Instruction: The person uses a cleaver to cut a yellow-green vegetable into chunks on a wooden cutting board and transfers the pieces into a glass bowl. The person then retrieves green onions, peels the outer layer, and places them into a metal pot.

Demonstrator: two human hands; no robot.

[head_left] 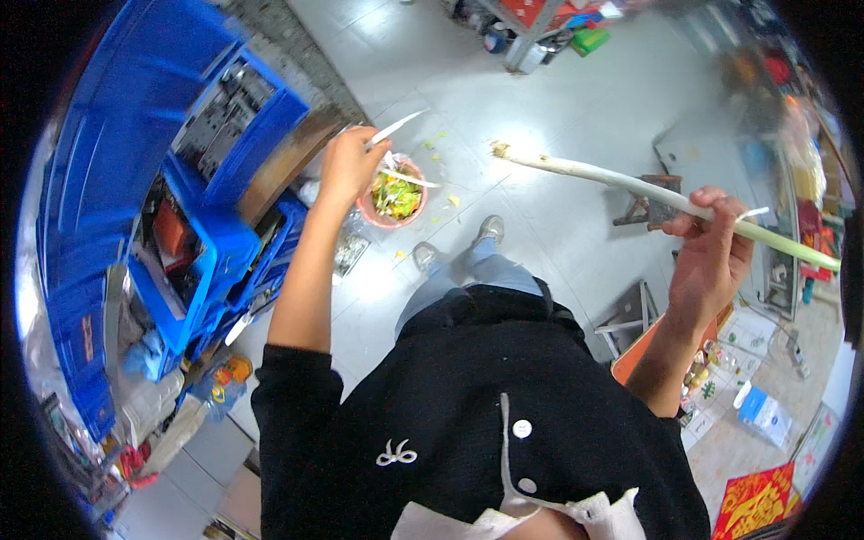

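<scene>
My right hand [711,252] is closed round a long green onion [612,175], held out at the right. The onion's white stalk slants up to the left, ending in a brownish root tip, and its greener part runs off to the right. A small white piece sticks out by the right thumb. My left hand [347,164] pinches a thin white strip of onion skin [401,127] above a pink bin [419,207]. Yellow and green vegetable scraps [392,194] fill the bin. Another white strip hangs just below the left hand, over the scraps.
Blue plastic crates [207,261] are stacked at the left. A small stool [634,200] stands on the tiled floor near the right hand. At the lower right, a table [720,486] bears a blue-and-white carton [763,416]. Leafy bits lie on the floor by the bin.
</scene>
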